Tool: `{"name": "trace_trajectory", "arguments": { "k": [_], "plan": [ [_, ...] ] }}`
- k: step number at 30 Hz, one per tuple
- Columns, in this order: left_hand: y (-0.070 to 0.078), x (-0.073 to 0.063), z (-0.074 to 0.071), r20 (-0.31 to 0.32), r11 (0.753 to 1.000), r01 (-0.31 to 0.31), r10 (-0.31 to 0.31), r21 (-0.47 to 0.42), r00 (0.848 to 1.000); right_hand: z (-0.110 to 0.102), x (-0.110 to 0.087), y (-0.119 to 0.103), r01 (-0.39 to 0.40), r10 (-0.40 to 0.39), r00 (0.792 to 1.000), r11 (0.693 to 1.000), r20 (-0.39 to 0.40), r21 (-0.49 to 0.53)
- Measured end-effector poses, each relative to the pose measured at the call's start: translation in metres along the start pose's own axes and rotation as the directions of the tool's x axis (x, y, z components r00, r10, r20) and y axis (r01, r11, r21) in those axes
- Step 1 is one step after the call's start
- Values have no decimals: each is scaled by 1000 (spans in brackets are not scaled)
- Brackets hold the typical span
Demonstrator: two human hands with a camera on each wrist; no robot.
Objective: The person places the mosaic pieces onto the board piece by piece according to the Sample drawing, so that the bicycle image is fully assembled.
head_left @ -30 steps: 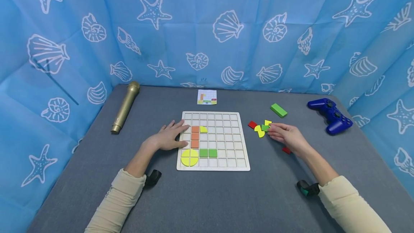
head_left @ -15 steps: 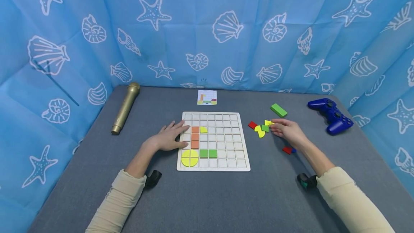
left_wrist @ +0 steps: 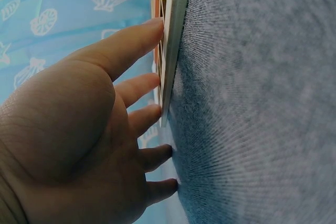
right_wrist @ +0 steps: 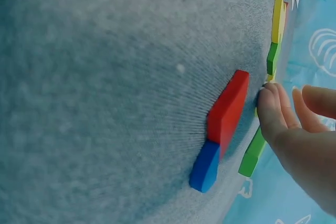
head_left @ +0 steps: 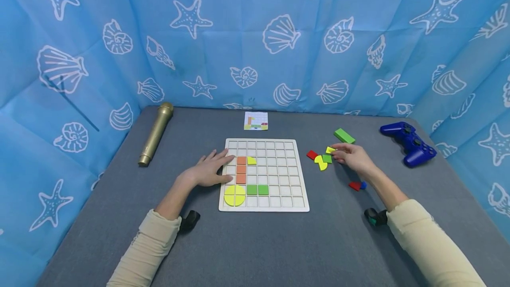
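My left hand (head_left: 209,169) rests with spread fingers on the left border of a white gridded board (head_left: 279,152); in the left wrist view its thumb and two fingers touch the board's edge, the others the table. On the board lie yellow quarter-circle pieces (head_left: 234,195), orange squares (head_left: 241,169) and green squares (head_left: 257,189). My right hand (head_left: 354,158) is low over the loose pieces, fingertips right at a yellow piece (head_left: 330,150). Beside it lie a green square (head_left: 327,158), yellow pieces (head_left: 320,162) and a red piece (head_left: 312,155). The right fingertips hide part of the pile.
A red piece (right_wrist: 228,108) and a blue piece (right_wrist: 205,167) lie under the right wrist. Behind the right hand is a green block (head_left: 344,136). A blue game controller (head_left: 408,143) lies far right, a gold microphone (head_left: 156,134) far left, a pattern card (head_left: 256,121) behind the board.
My right hand has shifted slightly away from me and to the right along the loose pieces, baring a blue piece beside the red one. My left hand stays on the board.
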State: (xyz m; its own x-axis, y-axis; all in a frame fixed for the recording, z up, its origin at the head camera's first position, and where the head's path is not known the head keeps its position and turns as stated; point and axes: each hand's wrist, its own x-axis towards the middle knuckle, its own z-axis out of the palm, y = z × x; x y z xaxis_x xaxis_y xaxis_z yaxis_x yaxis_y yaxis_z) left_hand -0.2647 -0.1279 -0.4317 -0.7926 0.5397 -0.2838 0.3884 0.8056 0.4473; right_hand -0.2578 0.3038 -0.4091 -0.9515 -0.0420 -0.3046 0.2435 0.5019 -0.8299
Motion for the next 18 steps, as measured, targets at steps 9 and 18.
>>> {"name": "trace_trajectory", "arguments": {
  "k": [9,18],
  "plan": [
    [0,0,1,6,1000,10,-10,4,1000,-1,8,4,112,-109,994,988,33,-109],
    [0,0,1,5,1000,13,-13,1,1000,2,14,7,206,-191,977,961,96,-184]
  ]
}}
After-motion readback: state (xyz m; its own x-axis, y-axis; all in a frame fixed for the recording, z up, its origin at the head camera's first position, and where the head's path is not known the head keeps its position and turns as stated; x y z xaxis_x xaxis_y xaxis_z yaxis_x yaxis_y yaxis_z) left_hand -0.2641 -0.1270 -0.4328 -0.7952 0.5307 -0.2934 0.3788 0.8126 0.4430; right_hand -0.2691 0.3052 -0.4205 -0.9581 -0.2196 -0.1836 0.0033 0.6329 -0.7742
